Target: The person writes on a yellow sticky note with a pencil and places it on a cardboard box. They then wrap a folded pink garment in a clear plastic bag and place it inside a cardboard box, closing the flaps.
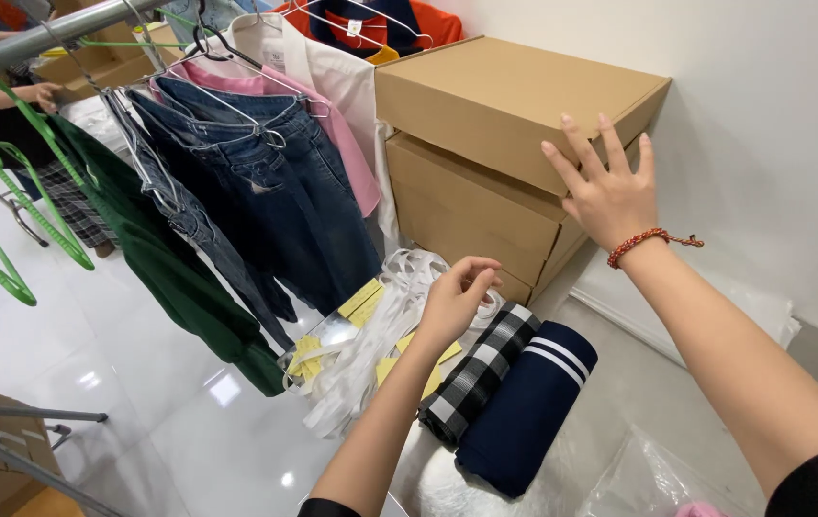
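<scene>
My right hand (608, 187) is open with fingers spread, resting against the near corner of the top cardboard box (504, 96), which sits on a second box (466, 206). A red braided bracelet circles that wrist. My left hand (455, 302) is lower, fingers pinched on a white ribbon tape (375, 335) from a loose heap with yellow tags (361, 302). Just right of that hand lie a black-and-white checked fabric roll (481, 373) and a navy roll with white stripes (528, 407).
A clothes rail (35, 38) at upper left carries jeans (275, 191), a green garment (169, 258), a pink top and a white shirt on wire and green hangers. Another person's arm shows at far left. Clear plastic bags lie at bottom right. White wall on the right.
</scene>
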